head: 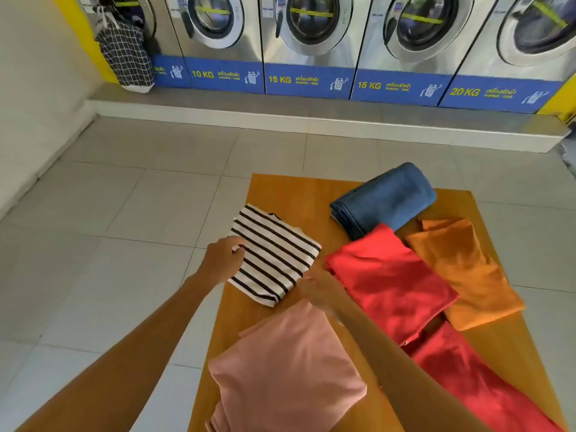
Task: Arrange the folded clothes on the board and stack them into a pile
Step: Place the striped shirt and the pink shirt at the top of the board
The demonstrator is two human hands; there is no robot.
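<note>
Six folded garments lie spread over the orange-brown wooden desk (290, 194), none stacked yet, so the pile has hardly begun. Both hands work the folded white top with dark horizontal stripes (274, 254), which lies at the desk's far-left part, its left corner hanging slightly past the edge. The left hand (223, 260) rests at the top's left edge, fingers (238, 243) curled and slightly apart, thumb and forefinger closing on the fabric's border. The right hand (321, 289) sits at the top's near-right corner; it is blurred, and I cannot tell whether its fingers pinch the cloth or merely touch it.

To do this step well, grip both opposite edges through every layer of the fold, lift level so nothing slides open, and set it squarely on a broad, flat base piece.

The striped top is a rough rectangle turned diagonally: its long axis runs from far-left to near-right, stripes crossing it. Just near of it lies a folded pale pink shirt (290, 366); to the right, a bright red folded cloth (389, 275) overlaps a folded orange garment (461, 269). A rolled blue denim piece (386, 198) sits at the far side, a darker red cloth (473, 381) nearest right.
</note>
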